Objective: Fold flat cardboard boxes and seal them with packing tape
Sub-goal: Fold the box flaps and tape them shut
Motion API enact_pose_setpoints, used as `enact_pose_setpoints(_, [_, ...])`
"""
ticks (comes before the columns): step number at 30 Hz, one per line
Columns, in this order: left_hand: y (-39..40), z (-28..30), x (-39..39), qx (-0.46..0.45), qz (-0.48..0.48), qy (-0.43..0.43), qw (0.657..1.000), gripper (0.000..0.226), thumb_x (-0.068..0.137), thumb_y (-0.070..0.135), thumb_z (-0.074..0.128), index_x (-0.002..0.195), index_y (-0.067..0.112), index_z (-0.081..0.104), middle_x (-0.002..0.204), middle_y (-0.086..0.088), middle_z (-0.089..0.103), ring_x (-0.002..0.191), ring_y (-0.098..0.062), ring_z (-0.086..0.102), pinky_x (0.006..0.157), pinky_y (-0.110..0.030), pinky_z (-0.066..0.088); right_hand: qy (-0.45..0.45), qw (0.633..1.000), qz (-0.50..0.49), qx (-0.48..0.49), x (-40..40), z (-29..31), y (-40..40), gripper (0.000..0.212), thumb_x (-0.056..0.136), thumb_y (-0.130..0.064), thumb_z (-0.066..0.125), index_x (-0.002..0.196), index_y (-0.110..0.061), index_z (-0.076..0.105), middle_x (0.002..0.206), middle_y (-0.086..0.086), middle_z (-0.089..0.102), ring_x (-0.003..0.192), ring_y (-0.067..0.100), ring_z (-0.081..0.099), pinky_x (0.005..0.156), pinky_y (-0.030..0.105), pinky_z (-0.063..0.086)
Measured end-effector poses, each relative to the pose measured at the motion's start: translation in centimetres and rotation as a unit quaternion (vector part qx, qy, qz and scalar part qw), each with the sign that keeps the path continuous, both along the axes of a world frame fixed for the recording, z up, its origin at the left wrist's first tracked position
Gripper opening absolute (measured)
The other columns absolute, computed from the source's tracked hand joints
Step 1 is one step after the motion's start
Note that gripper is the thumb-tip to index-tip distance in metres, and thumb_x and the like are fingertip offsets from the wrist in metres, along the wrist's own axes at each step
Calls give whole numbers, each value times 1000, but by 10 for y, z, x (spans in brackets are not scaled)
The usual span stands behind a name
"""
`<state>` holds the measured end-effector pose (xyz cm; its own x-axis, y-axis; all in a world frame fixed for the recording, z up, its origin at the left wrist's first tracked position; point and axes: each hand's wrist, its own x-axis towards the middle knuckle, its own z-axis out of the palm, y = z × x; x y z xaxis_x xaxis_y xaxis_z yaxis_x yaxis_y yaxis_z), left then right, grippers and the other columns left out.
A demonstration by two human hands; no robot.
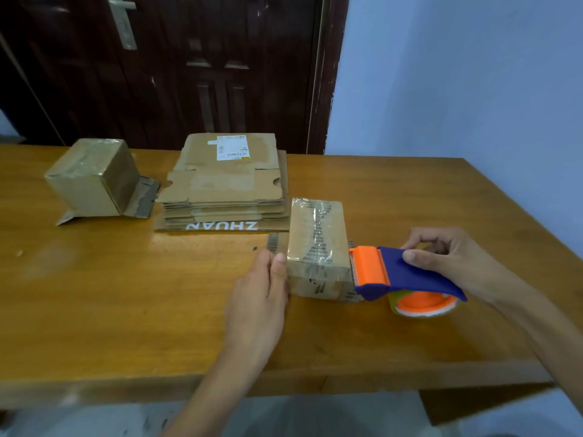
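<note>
In the middle of the frame, a small box (317, 247) sits on the bench (126, 294). Clear tape already runs along its top. The left hand (262, 294) lies flat against the box's left side, fingers straight, to keep it from sliding. The right hand (448, 257) grips the blue and orange tape gun (403, 275), with its orange end touching the box's right side.

What could go wrong? If the left hand lets go, I think the push from the gun could slide the light box away. The tape could also wrinkle or stick crooked if the gun tilts. The toothed cutter is near the fingers too.

Above the box lies a stack of flat boxes (224, 187). The bottom one shows "ZHUAN" in white letters, upside down. The top one has a white label, too small to read. Another folded box (91, 178) stands at the upper left.
</note>
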<state>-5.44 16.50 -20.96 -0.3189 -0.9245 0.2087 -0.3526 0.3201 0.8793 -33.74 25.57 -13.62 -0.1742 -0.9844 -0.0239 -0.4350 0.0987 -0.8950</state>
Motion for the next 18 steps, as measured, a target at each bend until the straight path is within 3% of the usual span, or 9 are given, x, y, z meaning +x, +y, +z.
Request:
enact_pose_setpoints(4, [-20, -2, -5, 10, 24, -50, 998, 17, 107, 43, 44, 99, 30, 51, 68, 2, 69, 63, -17, 67, 65, -52, 58, 3, 1000, 7, -10, 2, 1, 1, 17, 88, -29, 67, 72, -23, 69, 51, 2, 61, 39, 7, 48, 42, 14, 34])
enact_pose_setpoints(6, [-26, -2, -7, -9, 25, -110, 994, 8, 107, 37, 51, 107, 30, 47, 72, 4, 69, 63, -14, 67, 59, -46, 58, 4, 1000, 10, -13, 1, 1, 2, 17, 88, -31, 68, 73, -23, 69, 53, 4, 63, 40, 9, 50, 43, 15, 34])
enact_pose_setpoints(9, [-27, 2, -7, -115, 36, -277, 953, 18, 107, 34, 53, 120, 29, 41, 75, 10, 61, 62, -12, 61, 48, -32, 47, 14, 1000, 11, -15, -1, 0, 3, 23, 91, -41, 76, 75, -25, 70, 57, 8, 64, 44, 15, 49, 44, 20, 34])
enact_pose_setpoints(11, [-29, 11, 1, -161, 48, -326, 930, 19, 107, 32, 52, 123, 27, 43, 76, 10, 59, 62, -11, 59, 50, -31, 48, 14, 1000, 9, -17, 0, 0, 4, 25, 86, -48, 75, 75, -26, 71, 58, 7, 63, 45, 16, 48, 45, 20, 33])
enact_pose_setpoints(13, [-35, 27, 12, -208, 73, -281, 934, 15, 108, 28, 51, 123, 27, 53, 83, 10, 64, 66, -7, 58, 51, -24, 44, 9, 1000, 9, -22, 1, 1, 4, 27, 82, -51, 72, 76, -25, 71, 58, 11, 63, 46, 17, 49, 45, 21, 34])
enact_pose_setpoints(15, [-38, 52, 18, -293, 41, -153, 943, 19, 110, 27, 49, 118, 25, 65, 99, 9, 70, 79, -7, 63, 61, -21, 48, 8, 1000, 6, -22, 2, 1, 5, 23, 85, -47, 72, 77, -25, 72, 60, 11, 64, 48, 16, 51, 45, 20, 36])
enact_pose_setpoints(17, [-38, 72, 10, -341, -94, -67, 933, 30, 112, 31, 44, 120, 21, 72, 119, 8, 71, 107, -8, 66, 87, -28, 53, 4, 1000, 4, -21, 2, 0, 5, 20, 86, -44, 71, 77, -26, 72, 61, 7, 65, 48, 14, 51, 45, 19, 36])
enact_pose_setpoints(18, [-37, 75, 1, -340, -168, -70, 923, 36, 113, 34, 41, 125, 21, 73, 130, 8, 69, 124, -8, 61, 102, -32, 49, 2, 1000, 4, -20, 2, 0, 6, 20, 87, -43, 71, 77, -26, 72, 62, 7, 65, 48, 15, 51, 45, 20, 36])
